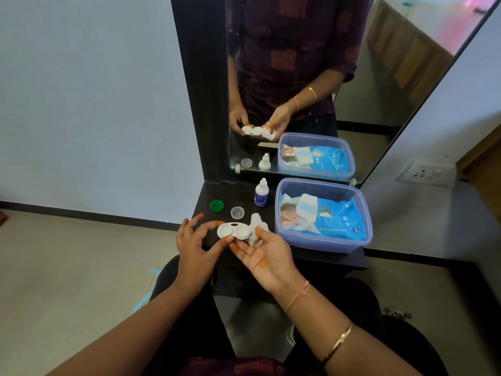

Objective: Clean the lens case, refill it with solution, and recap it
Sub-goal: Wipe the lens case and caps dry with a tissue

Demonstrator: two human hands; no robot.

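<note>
The white lens case (233,230), with both wells uncapped, is held above the front of the black shelf (330,258). My left hand (195,249) pinches its left end between thumb and fingers. My right hand (267,253) lies palm up under its right end, with a crumpled white tissue (258,229) between thumb and fingers. A green cap (217,205) and a clear cap (237,212) lie on the shelf behind the case. The small solution bottle (262,192), white with a blue label, stands upright further back.
A clear blue-tinted plastic tub (360,213) holding a blue pack of wet wipes fills the shelf's right half. A black-framed mirror (298,77) rises behind the shelf and reflects everything. Below the shelf is a dark chair (360,299).
</note>
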